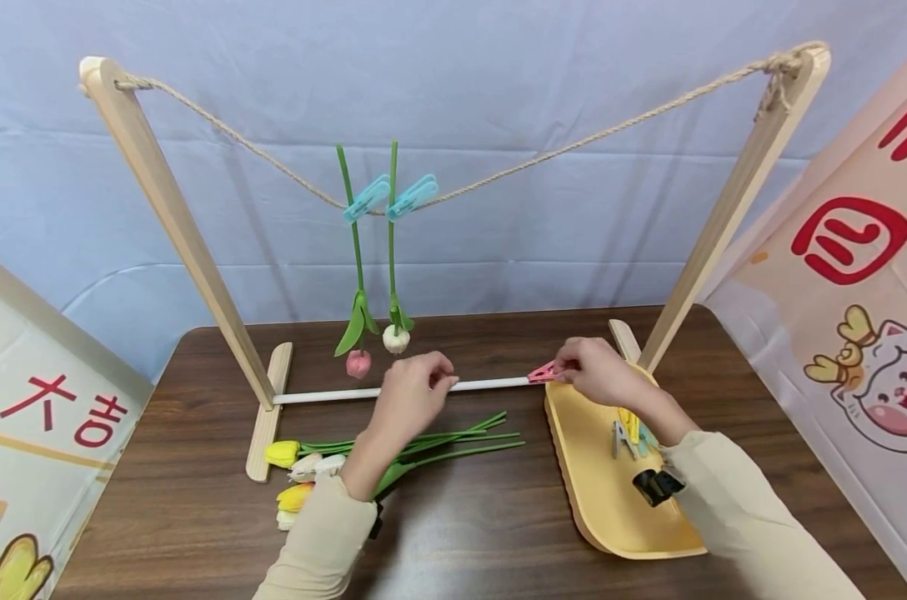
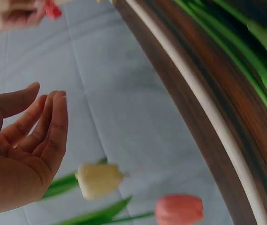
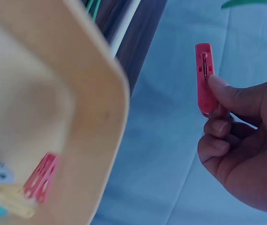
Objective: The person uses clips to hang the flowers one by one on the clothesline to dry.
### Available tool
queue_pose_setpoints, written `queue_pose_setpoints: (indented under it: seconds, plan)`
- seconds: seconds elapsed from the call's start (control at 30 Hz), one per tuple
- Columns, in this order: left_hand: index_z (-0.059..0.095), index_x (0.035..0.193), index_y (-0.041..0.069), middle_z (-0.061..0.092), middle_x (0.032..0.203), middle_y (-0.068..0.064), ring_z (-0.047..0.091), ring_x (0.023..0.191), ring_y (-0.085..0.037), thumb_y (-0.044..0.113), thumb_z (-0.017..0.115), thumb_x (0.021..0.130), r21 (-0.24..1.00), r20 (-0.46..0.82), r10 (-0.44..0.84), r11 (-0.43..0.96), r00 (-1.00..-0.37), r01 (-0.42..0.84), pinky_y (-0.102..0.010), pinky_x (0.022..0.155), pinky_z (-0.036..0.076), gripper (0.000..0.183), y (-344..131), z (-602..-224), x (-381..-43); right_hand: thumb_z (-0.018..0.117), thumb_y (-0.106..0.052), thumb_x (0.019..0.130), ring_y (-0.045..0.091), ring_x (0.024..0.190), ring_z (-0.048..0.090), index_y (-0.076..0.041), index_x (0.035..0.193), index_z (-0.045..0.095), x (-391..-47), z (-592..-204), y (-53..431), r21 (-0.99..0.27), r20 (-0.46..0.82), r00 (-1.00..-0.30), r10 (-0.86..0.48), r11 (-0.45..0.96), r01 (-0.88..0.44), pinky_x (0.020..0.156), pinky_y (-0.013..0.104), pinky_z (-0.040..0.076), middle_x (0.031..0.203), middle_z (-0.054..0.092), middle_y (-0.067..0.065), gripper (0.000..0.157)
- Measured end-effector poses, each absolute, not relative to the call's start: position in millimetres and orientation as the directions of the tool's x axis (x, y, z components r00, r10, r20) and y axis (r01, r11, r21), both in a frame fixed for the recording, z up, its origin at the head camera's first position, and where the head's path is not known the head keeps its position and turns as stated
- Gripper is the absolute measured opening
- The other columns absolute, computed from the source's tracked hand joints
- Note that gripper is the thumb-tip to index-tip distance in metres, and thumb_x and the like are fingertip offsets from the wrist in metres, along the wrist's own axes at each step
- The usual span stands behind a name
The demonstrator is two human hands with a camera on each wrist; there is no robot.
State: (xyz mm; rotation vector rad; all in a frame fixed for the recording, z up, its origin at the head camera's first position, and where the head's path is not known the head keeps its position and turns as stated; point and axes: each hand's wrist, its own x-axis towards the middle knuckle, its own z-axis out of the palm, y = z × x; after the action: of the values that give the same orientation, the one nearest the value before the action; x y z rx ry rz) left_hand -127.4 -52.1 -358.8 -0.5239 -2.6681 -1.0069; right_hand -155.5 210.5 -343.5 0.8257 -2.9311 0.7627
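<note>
My right hand (image 1: 599, 371) pinches a pink clothespin (image 3: 205, 77) between thumb and fingers, above the far end of a yellow tray (image 1: 566, 467). My left hand (image 1: 412, 392) is raised over the middle of the table, its fingers loosely bent, with nothing in them in the left wrist view. Behind it, a pink tulip (image 1: 358, 363) and a white tulip (image 1: 396, 338) hang head down from a twine rope (image 1: 498, 173). Each stem is clipped by a blue clothespin (image 1: 413, 197). Below my left forearm lies a bunch of tulips, including a yellow tulip (image 1: 282, 453), partly hidden.
Two wooden posts (image 1: 176, 225) hold the sagging rope, and a white rod (image 1: 491, 384) joins their feet. Several clothespins lie in the tray, among them a yellow clothespin (image 1: 629, 423) and another pink one. Printed banners (image 1: 859, 250) stand at both sides; pale cloth hangs behind.
</note>
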Motion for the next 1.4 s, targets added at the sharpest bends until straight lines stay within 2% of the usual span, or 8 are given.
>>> queue_pose_setpoints:
  seconds: [0.27,0.47,0.6,0.7,0.83,0.9,1.13,1.4]
  plan:
    - [0.067,0.086,0.006,0.062,0.07,0.001,0.057,0.062,-0.011,0.015,0.07,0.081,0.548,0.283,0.364,0.698,-0.887,0.461,-0.027,0.058,0.046,0.011,-29,-361,-122,0.066,0.004,0.078,0.009,0.06,0.046,-0.005,0.069,0.063,-148,-339,175,-0.47,0.139,-0.804,-0.578,0.677,-0.567,0.055,0.025,0.04,0.068,0.051,-0.003,0.013]
    - [0.067,0.083,0.006,0.06,0.068,0.001,0.052,0.057,-0.01,0.013,0.072,0.079,0.538,0.283,0.388,0.693,-0.877,0.481,-0.024,0.053,0.042,0.009,-24,-363,-120,0.065,0.003,0.08,0.008,0.06,0.045,-0.004,0.073,0.066,-142,-334,160,-0.494,0.126,-0.775,-0.619,0.639,-0.59,0.055,0.023,0.04,0.07,0.051,-0.004,0.011]
    - [0.067,0.08,0.007,0.06,0.066,0.002,0.048,0.054,-0.009,0.011,0.071,0.079,0.546,0.277,0.384,0.691,-0.881,0.473,-0.023,0.051,0.04,0.006,-25,-362,-119,0.066,0.004,0.079,0.008,0.061,0.046,-0.004,0.076,0.067,-139,-334,157,-0.495,0.158,-0.76,-0.63,0.615,-0.613,0.055,0.023,0.041,0.072,0.053,-0.003,0.008]
    - [0.066,0.079,0.007,0.062,0.068,0.001,0.05,0.054,-0.009,0.01,0.07,0.08,0.553,0.268,0.37,0.698,-0.89,0.456,-0.024,0.052,0.04,0.005,-27,-360,-119,0.069,0.003,0.076,0.011,0.063,0.048,-0.002,0.084,0.066,-139,-334,158,-0.496,0.209,-0.753,-0.623,0.596,-0.631,0.056,0.024,0.042,0.076,0.054,0.0,0.01]
    - [0.066,0.079,0.005,0.064,0.069,0.0,0.053,0.056,-0.009,0.008,0.068,0.081,0.581,0.259,0.351,0.688,-0.9,0.435,-0.024,0.053,0.042,0.004,-33,-356,-119,0.076,-0.005,0.073,0.015,0.068,0.051,0.002,0.1,0.062,-140,-332,162,-0.493,0.255,-0.753,-0.607,0.588,-0.641,0.057,0.025,0.044,0.083,0.055,0.003,0.031]
    - [0.067,0.08,0.004,0.064,0.07,0.0,0.054,0.057,-0.009,0.007,0.068,0.081,0.602,0.26,0.342,0.674,-0.903,0.428,-0.024,0.053,0.043,0.004,-37,-355,-119,0.076,-0.009,0.073,0.014,0.069,0.052,0.002,0.102,0.062,-140,-330,165,-0.502,0.246,-0.755,-0.608,0.586,-0.636,0.057,0.024,0.045,0.084,0.057,0.002,0.035]
    - [0.067,0.077,0.006,0.065,0.069,0.001,0.055,0.057,-0.009,0.005,0.069,0.079,0.645,0.266,0.303,0.65,-0.915,0.402,-0.024,0.054,0.042,0.003,-44,-352,-119,0.074,-0.015,0.077,0.011,0.07,0.055,0.0,0.103,0.065,-142,-328,168,-0.598,0.142,-0.782,-0.607,0.577,-0.556,0.06,0.024,0.047,0.085,0.061,-0.001,0.031]
    - [0.067,0.081,0.005,0.065,0.07,0.0,0.054,0.057,-0.008,0.007,0.067,0.082,0.674,0.228,0.295,0.64,-0.928,0.369,-0.023,0.053,0.042,0.003,-43,-352,-120,0.071,-0.012,0.079,0.011,0.073,0.055,0.0,0.102,0.065,-141,-330,166,-0.636,0.158,-0.801,-0.577,0.562,-0.53,0.065,0.03,0.048,0.083,0.061,0.0,0.027]
